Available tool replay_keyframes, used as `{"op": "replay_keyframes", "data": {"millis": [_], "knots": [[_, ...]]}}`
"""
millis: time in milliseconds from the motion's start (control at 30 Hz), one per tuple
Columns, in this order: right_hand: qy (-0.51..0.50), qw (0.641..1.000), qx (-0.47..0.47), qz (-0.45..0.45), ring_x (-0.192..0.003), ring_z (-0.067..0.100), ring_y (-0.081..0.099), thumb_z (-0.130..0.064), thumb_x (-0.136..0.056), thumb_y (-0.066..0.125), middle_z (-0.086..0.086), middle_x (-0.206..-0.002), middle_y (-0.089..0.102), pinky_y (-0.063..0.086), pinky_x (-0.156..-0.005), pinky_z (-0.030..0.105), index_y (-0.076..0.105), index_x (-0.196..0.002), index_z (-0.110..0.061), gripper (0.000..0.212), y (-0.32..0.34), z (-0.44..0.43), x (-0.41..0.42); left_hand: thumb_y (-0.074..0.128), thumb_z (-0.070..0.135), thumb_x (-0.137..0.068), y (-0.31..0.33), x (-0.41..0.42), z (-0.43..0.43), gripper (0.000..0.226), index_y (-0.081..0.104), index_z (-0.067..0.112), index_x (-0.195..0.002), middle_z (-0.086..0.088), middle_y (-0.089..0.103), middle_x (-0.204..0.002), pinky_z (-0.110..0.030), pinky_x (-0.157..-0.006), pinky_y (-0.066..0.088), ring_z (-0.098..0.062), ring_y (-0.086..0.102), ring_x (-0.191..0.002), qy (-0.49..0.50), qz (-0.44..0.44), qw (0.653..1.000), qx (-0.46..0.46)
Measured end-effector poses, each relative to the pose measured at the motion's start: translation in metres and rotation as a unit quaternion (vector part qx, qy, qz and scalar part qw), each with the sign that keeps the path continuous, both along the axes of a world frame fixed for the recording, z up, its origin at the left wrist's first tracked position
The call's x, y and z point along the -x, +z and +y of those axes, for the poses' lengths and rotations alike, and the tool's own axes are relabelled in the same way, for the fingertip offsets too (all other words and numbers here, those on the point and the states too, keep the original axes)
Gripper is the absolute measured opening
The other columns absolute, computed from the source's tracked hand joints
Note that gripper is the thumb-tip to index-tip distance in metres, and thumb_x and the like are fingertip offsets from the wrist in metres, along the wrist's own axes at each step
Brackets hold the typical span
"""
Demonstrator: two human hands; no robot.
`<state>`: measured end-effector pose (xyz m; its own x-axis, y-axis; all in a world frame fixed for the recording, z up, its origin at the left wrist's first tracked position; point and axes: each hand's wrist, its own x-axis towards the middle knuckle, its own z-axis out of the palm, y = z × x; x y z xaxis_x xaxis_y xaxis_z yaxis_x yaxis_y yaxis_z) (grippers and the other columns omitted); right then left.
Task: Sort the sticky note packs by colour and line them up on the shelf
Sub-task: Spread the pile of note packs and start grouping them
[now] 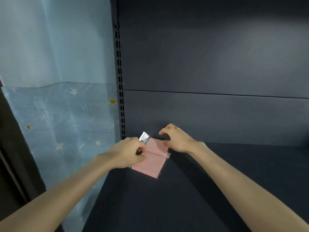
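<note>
Two pink sticky note packs in clear wrap sit at the back left of the dark shelf. The front pink pack lies flat. The rear pink pack leans behind it, its silvery header flap sticking up. My left hand has curled fingers that pinch the left edge of the rear pack by the flap. My right hand holds the same pack's right top corner with curled fingers.
The shelf's dark back panel rises right behind the packs. A slotted upright marks the left end. A light blue curtain with stars hangs to the left of the shelf.
</note>
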<state>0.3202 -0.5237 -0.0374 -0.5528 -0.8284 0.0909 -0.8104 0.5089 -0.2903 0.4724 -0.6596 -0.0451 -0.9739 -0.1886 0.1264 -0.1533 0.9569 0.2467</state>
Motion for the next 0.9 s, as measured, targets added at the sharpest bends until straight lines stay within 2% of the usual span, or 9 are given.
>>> {"op": "replay_keyframes", "data": {"millis": [100, 200, 267, 400, 533, 900], "knots": [[-0.031, 0.999, 0.015, 0.031, -0.129, 0.028, 0.039, -0.026, -0.09, 0.061, 0.009, -0.14, 0.038, 0.036, -0.107, 0.042, 0.046, -0.136, -0.016, 0.049, 0.024, 0.025, 0.002, 0.058, 0.036, -0.089, 0.029, 0.004, 0.013, 0.029, 0.059, 0.023, -0.114, 0.008, 0.047, -0.096, -0.029, -0.08, 0.041, -0.017, 0.05, -0.095, -0.004, 0.02, 0.999, 0.045], [-0.059, 0.995, 0.048, 0.069, -0.128, 0.03, 0.04, -0.029, -0.088, 0.063, 0.01, -0.14, 0.038, 0.036, -0.107, 0.042, 0.045, -0.136, -0.016, 0.053, 0.051, 0.058, 0.002, 0.055, 0.04, -0.09, 0.06, 0.011, 0.037, 0.044, 0.048, 0.025, -0.132, 0.003, 0.051, -0.126, -0.035, -0.098, 0.039, -0.018, 0.047, -0.119, -0.025, 0.07, 0.994, 0.081], [-0.078, 0.99, 0.072, 0.09, -0.129, 0.03, 0.038, -0.03, -0.087, 0.064, 0.009, -0.141, 0.037, 0.037, -0.107, 0.043, 0.044, -0.136, -0.016, 0.054, 0.067, 0.086, 0.001, 0.053, 0.042, -0.091, 0.08, 0.016, 0.058, 0.049, 0.041, 0.027, -0.136, 0.003, 0.047, -0.135, -0.037, -0.102, 0.035, -0.018, 0.042, -0.125, -0.042, 0.111, 0.988, 0.1], [-0.129, 0.977, 0.105, 0.134, -0.131, 0.026, 0.034, -0.03, -0.089, 0.061, 0.004, -0.143, 0.032, 0.039, -0.104, 0.045, 0.042, -0.136, -0.018, 0.052, 0.091, 0.152, -0.003, 0.051, 0.043, -0.092, 0.105, 0.026, 0.11, 0.054, 0.035, 0.026, -0.14, 0.005, 0.042, -0.138, -0.034, -0.103, 0.029, -0.017, 0.038, -0.126, -0.079, 0.192, 0.971, 0.117], [-0.177, 0.963, 0.123, 0.163, -0.132, 0.025, 0.031, -0.029, -0.09, 0.058, 0.001, -0.145, 0.028, 0.039, -0.103, 0.042, 0.04, -0.137, -0.018, 0.052, 0.1, 0.23, -0.007, 0.05, 0.045, -0.092, 0.11, 0.04, 0.174, 0.057, 0.031, 0.027, -0.142, 0.007, 0.039, -0.138, -0.032, -0.105, 0.025, -0.015, 0.035, -0.126, -0.107, 0.234, 0.957, 0.131], [-0.254, 0.95, 0.067, 0.171, -0.128, 0.029, 0.035, -0.034, -0.091, 0.056, 0.004, -0.142, 0.03, 0.036, -0.103, 0.037, 0.041, -0.137, -0.017, 0.051, 0.074, 0.458, 0.002, 0.046, 0.05, -0.092, 0.073, 0.078, 0.38, 0.06, 0.025, 0.028, -0.144, 0.009, 0.035, -0.14, -0.031, -0.109, 0.02, -0.013, 0.031, -0.13, -0.152, 0.213, 0.961, 0.095]]}}
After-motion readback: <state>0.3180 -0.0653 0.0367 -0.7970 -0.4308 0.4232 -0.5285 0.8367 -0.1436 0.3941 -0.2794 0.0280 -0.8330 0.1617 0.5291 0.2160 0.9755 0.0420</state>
